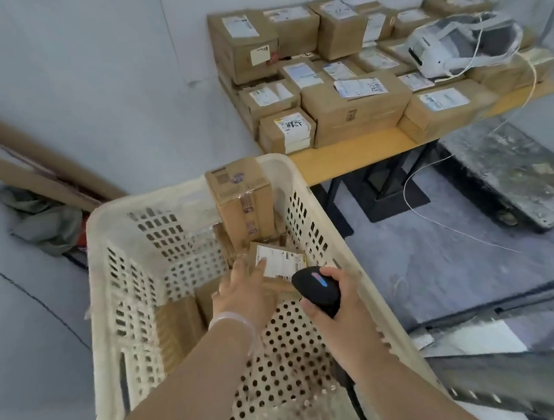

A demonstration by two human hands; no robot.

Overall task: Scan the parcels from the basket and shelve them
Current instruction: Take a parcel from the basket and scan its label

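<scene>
Scanner [316, 288] and parcel [280, 264] meet in the basket [151, 196].
Left hand [241, 286] lies on the small labelled parcel at the far end, fingers straight; right hand [338, 303] grips the black scanner just beside it. Boxes [354, 111] crowd the surface [356, 146] beyond.

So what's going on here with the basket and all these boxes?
A person is working through parcels in a cream perforated plastic basket. Their left hand lies on a small brown cardboard parcel with a white label; blur hides whether it grips. The right hand grips a black handheld scanner close beside that label. More cardboard boxes wait in the basket. Other labelled boxes are stacked on the yellow-topped table behind.
</scene>
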